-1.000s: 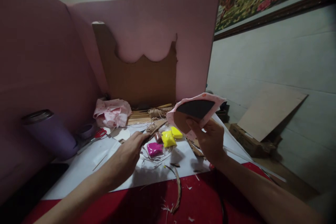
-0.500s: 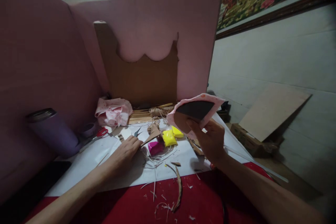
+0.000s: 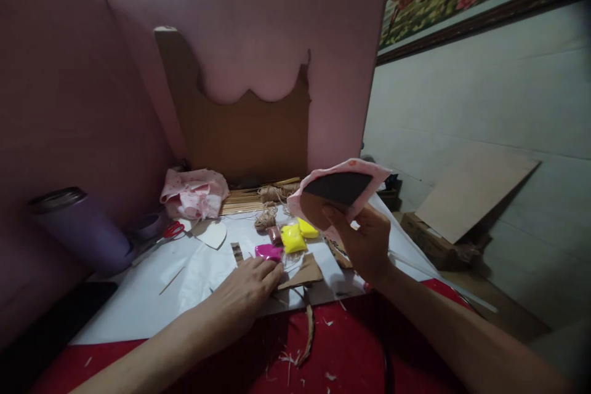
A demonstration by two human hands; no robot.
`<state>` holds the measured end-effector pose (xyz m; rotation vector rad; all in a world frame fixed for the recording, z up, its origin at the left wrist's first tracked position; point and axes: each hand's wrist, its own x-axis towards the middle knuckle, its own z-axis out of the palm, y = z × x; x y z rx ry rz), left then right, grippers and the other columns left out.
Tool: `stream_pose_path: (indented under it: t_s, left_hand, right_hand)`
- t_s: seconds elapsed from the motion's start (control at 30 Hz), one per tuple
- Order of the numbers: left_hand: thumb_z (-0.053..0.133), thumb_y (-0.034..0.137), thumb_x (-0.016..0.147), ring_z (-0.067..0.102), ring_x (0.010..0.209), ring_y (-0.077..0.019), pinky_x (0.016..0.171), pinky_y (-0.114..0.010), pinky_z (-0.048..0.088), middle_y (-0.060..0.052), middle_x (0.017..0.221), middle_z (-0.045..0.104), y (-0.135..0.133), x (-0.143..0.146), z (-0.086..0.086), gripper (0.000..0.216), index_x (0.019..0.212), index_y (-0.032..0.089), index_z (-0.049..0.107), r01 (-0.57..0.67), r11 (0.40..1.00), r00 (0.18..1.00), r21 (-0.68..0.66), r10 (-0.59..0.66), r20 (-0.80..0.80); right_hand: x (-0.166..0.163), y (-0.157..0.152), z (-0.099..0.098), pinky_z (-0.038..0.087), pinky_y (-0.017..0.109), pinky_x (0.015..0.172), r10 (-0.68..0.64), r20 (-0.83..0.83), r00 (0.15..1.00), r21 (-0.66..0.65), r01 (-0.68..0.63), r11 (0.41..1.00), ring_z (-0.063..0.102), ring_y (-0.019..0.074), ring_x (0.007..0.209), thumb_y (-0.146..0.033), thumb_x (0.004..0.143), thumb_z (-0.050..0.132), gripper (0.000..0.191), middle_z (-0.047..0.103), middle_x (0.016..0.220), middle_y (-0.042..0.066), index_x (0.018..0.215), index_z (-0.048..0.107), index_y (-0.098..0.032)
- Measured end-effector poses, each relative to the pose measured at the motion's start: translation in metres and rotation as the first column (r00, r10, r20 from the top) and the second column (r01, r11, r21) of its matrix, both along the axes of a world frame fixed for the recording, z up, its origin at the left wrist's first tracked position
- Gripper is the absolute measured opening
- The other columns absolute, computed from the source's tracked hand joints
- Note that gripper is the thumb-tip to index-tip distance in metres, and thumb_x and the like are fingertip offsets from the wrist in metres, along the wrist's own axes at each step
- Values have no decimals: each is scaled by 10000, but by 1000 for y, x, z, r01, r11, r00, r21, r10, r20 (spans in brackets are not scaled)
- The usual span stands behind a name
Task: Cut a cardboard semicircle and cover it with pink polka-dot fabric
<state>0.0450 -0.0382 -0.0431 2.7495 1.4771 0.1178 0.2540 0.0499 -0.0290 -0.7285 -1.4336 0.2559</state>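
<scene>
In my right hand (image 3: 364, 240), thumb and fingers pinch a fan-shaped brown cardboard piece (image 3: 339, 192). Pink printed fabric (image 3: 381, 171) wraps its edge, and its upper face is in dark shade. Low over the white sheet, my left hand (image 3: 252, 286) is palm down, its fingertips partly hidden. It is closed at the left tip of a cardboard scrap (image 3: 305, 272). Just beyond it lie a magenta packet (image 3: 268, 252), a brown packet (image 3: 274, 235) and yellow packets (image 3: 293, 239).
Behind stand a cut cardboard sheet (image 3: 249, 135) and pink panels (image 3: 346, 74). Toward the left are a purple tumbler (image 3: 85, 231), red-handled scissors (image 3: 174, 229) and crumpled pink fabric (image 3: 196, 194). Twine (image 3: 265, 219) lies near thin sticks (image 3: 242, 203). Scraps litter the red cloth (image 3: 221, 357).
My left hand has moved right and nearer, and the cardboard scrap has shifted with it, uncovering the twine and brown packet. My right hand still holds the fan-shaped piece; the view has shifted slightly.
</scene>
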Motion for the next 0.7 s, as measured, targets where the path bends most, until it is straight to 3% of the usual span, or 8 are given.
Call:
stream_pose_path:
  t_s: [0.2, 0.37, 0.47, 0.53, 0.7]
  left_hand:
    - [429, 60, 742, 520, 963, -305, 819, -474, 438, -184, 1073, 587, 6, 0, -4, 448, 1185, 81, 494, -41, 999, 998, 34, 42, -51]
    - [386, -17, 714, 539, 873, -210, 757, -363, 461, -113, 1048, 542, 6, -2, 20, 525, 1207, 161, 411, -104, 993, 993, 47, 102, 54]
    - [374, -18, 730, 535, 829, -184, 723, -326, 451, -75, 1041, 521, 2, 13, 30, 414, 1061, 205, 484, -37, 999, 994, 20, 35, 100]
    - [389, 26, 769, 537, 814, -194, 695, -322, 445, -63, 989, 540, 0, 26, 30, 292, 956, 206, 522, 39, 999, 998, -17, -38, 43]
    - [431, 69, 773, 559, 725, -203, 617, -320, 427, -58, 891, 596, 6, 44, 10, 285, 1009, 208, 510, 111, 993, 991, -30, -113, -65]
  right_hand:
    - [1, 3, 0, 437, 272, 547, 24, -14, 1000, -8, -24, 1000, 490, 121, 537, -327, 745, 662, 185, 566, 564, -30, 625, 621, -192]
    - [3, 4, 3, 423, 266, 544, -17, -23, 1000, -7, 17, 1000, 475, 119, 523, -336, 741, 666, 221, 549, 539, -23, 596, 619, -175]
    - [4, 6, 3, 443, 275, 574, -9, -56, 998, -34, 7, 999, 496, 128, 550, -344, 743, 667, 194, 572, 578, -11, 661, 657, -169]
    - [5, 8, 3, 454, 280, 594, -5, -74, 997, -42, 2, 999, 507, 131, 564, -338, 744, 665, 179, 588, 600, -7, 689, 670, -167]
    - [6, 9, 4, 444, 275, 578, -18, -53, 998, -30, 17, 999, 509, 137, 570, -333, 740, 666, 186, 583, 589, -6, 662, 661, -164]
